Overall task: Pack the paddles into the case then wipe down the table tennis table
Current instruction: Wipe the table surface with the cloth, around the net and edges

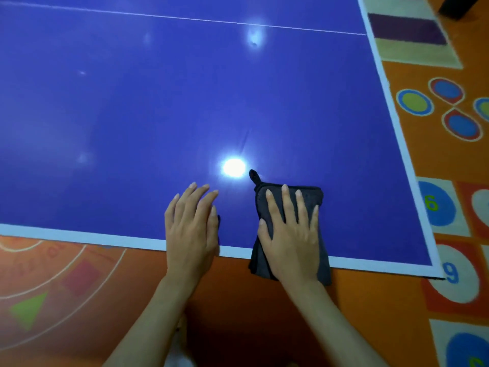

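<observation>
The right hand (291, 234) lay flat, fingers straight, pressing a dark cloth (312, 193) onto the blue table (158, 115). Beside it, the left hand (191, 226) rested open, holding nothing.

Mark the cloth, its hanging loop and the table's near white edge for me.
cloth (312, 197): head view, bare top right corner.
hanging loop (254, 176): head view, loop at the far left corner.
white edge (79, 235): head view, near border, left of the hands.

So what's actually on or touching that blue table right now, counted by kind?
Dark grey folded cloth with a hanging loop, lying partly over the near edge of the blue table tennis table: 1
Bare hands: 2, the right hand flat on the cloth, the left hand flat on the table
Paddles or case in view: 0
Total: 3
</observation>
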